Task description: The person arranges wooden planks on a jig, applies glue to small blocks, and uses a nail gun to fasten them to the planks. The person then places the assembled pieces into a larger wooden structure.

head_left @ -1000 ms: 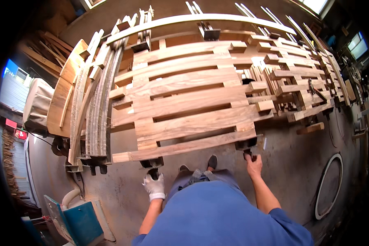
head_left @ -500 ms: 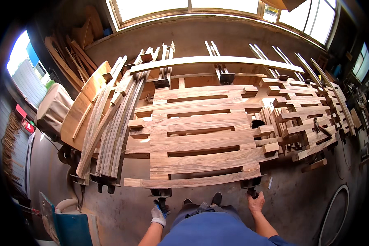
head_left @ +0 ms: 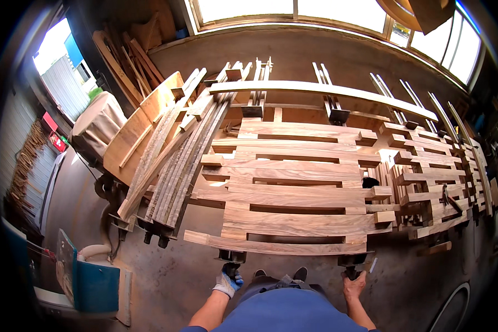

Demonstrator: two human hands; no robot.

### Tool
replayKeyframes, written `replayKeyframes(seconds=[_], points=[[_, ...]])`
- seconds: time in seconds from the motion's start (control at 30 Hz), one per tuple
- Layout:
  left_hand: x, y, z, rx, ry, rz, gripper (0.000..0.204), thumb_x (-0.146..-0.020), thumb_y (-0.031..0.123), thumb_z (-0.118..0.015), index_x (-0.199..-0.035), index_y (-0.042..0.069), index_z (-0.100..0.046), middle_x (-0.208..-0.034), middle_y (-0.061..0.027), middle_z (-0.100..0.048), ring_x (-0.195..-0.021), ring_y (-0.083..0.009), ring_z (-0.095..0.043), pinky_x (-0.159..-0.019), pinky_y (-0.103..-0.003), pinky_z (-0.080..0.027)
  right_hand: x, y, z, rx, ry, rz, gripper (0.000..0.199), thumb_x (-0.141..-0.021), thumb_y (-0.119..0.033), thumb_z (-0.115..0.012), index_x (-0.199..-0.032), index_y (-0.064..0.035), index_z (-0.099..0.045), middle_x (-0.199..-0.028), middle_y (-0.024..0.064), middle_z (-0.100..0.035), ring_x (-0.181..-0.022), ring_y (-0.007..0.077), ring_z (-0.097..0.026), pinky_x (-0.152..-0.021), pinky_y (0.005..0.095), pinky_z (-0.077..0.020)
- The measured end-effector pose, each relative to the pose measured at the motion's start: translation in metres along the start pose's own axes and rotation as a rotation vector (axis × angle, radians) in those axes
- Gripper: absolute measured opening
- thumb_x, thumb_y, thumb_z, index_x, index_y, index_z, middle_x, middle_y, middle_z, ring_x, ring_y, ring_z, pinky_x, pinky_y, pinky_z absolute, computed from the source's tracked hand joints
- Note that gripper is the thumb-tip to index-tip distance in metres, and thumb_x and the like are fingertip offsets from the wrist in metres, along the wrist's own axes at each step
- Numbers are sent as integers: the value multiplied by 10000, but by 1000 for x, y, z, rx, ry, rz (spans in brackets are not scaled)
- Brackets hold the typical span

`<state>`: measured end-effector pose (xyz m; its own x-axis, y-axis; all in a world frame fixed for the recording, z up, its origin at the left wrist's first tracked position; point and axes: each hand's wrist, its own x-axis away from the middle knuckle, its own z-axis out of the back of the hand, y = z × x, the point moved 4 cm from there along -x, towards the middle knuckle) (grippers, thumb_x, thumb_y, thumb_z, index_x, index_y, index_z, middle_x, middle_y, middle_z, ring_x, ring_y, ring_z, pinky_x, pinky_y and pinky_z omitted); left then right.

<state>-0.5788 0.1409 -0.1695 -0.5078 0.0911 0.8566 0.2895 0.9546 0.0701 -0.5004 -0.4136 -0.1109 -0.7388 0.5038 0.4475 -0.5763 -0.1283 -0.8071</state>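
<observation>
A slatted wooden assembly [head_left: 299,193], boards stacked with short blocks between them, lies across several bar clamps. My left hand [head_left: 227,283], in a white and blue work glove, is closed around the dark handle of the left clamp [head_left: 232,257] at the near edge. Bare, my right hand [head_left: 354,285] grips the dark handle of the right clamp [head_left: 352,260]. Both clamp heads sit against the nearest board [head_left: 276,247]. My palms and some fingers are partly hidden.
A long pale board [head_left: 326,91] rests across the clamp bars at the back. Unused bar clamps [head_left: 177,171] lie at left. More slatted wood [head_left: 434,182] with a dark hand tool on it stands at right. A teal machine part [head_left: 96,286] is at lower left.
My view has swung left, so the wood and clamps appear farther right. My left hand has shifted and turned slightly on its clamp handle; both hands stay on the handles.
</observation>
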Motion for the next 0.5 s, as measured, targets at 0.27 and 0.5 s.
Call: replayKeyframes(seconds=[0.27,0.5], points=[[14,6,11,-648,352,-758,330,-975,365,-747,-1062,47,-729,-852,-131,-722,-802,-344,-714,-727,-510,-570,-9,46,-15,-851,-373,-704,733,-914,-781,-627,-931,-48,-636,-787,113,-622,-767,324,-611,-774,493,-541],[-1,-7,25,129,-232,-94,413,-1054,508,-526,-1058,127,-686,-850,-99,-698,-779,-316,-676,-685,-453,-556,8,0,1,141,15,142,571,-905,-579,-804,-923,-50,-590,-843,129,-643,-806,329,-646,-737,527,-543]])
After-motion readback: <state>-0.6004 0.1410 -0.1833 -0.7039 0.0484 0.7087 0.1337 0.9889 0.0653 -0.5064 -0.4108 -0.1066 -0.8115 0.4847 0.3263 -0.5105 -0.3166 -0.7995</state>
